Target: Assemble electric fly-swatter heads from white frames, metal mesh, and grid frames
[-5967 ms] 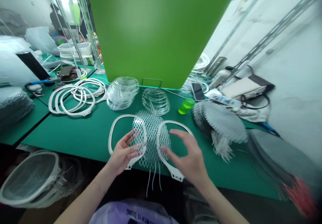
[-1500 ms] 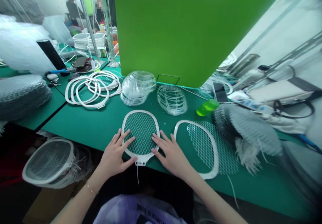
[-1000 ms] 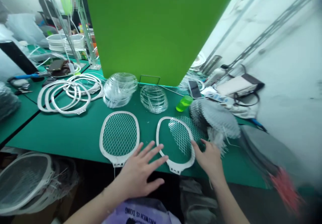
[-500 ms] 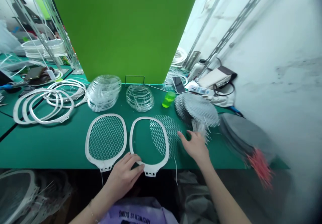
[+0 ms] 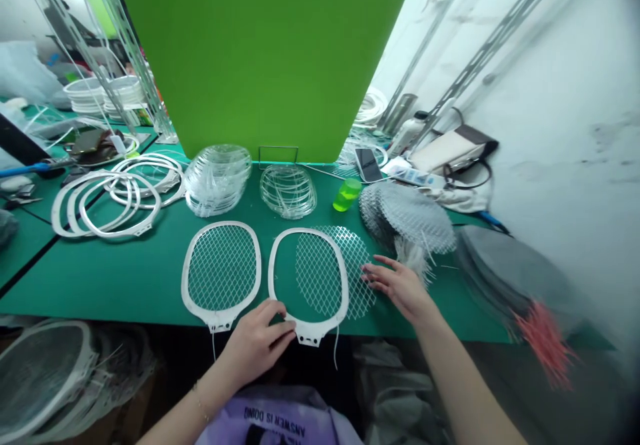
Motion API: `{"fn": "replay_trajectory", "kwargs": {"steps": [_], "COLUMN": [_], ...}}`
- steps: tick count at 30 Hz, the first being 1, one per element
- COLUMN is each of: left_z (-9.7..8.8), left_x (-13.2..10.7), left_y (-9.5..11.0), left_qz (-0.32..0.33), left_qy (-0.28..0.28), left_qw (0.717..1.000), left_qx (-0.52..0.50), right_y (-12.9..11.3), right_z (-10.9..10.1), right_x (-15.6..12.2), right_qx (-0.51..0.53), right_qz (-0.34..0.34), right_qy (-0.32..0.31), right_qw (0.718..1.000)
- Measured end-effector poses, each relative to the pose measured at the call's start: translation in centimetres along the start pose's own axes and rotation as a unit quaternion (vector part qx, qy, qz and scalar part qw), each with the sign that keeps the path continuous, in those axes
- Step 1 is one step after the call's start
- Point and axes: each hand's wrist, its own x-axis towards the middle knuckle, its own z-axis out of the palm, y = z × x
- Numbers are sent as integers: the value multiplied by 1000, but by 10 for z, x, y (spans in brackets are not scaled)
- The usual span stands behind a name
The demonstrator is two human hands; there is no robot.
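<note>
A white oval frame [image 5: 273,271] lies at the table's front edge, its tabbed end toward me. My left hand [image 5: 263,335] is closed on the frame's lower left rim, thumb and fingers near the tab. A loose diamond-mesh sheet [image 5: 357,271] lies under this frame, covering much of its opening and sticking out on the right. My right hand [image 5: 403,288] is at the sheet's right edge, fingers apart and slightly bent, fingertips at the mesh. To the left lies a second white frame [image 5: 185,275] with mesh filling it. A thin white string [image 5: 336,348] hangs over the edge.
A pile of mesh sheets [image 5: 417,218] lies right, beside dark grey discs [image 5: 515,265] with red strands [image 5: 545,345]. Clear ring stacks [image 5: 219,181], a green cup [image 5: 347,195] and a phone [image 5: 369,165] stand behind. Loose white frames [image 5: 117,205] are left; a green panel [image 5: 270,58] rises behind.
The mesh sheet has shifted left beneath the frame, covering more of its opening. My right hand has turned, its fingers now at the sheet's edge. My left hand stays on the frame. The view has shifted slightly.
</note>
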Motion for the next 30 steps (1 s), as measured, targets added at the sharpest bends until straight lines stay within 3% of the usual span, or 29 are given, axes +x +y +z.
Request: {"fn": "replay_trajectory", "kwargs": {"steps": [2, 6, 11, 18, 25, 28, 30], "left_z": [-6, -15, -5, 3, 0, -2, -1], "left_x": [2, 6, 7, 7, 11, 12, 12], "left_y": [5, 12, 11, 8, 4, 2, 2], "left_qz": [-30, -160, -229, -216, -109, -109, -108], "left_qy": [30, 94, 55, 7, -93, -92, -86], "left_qw": [999, 982, 971, 976, 983, 982, 983], "left_qx": [15, 39, 49, 34, 117, 126, 122], "right_y": [-4, -2, 19, 28, 20, 15, 16], "right_z": [4, 24, 48, 52, 55, 54, 54], "right_x": [-9, -24, -29, -25, -28, -34, -39], "right_qx": [60, 104, 87, 29, -94, -248, -349], "right_qz": [-6, -27, -24, -27, -62, -152, -249], "right_qy": [-3, -9, -28, -12, -9, 38, 99], "right_qw": [998, 994, 995, 999, 994, 956, 898]}}
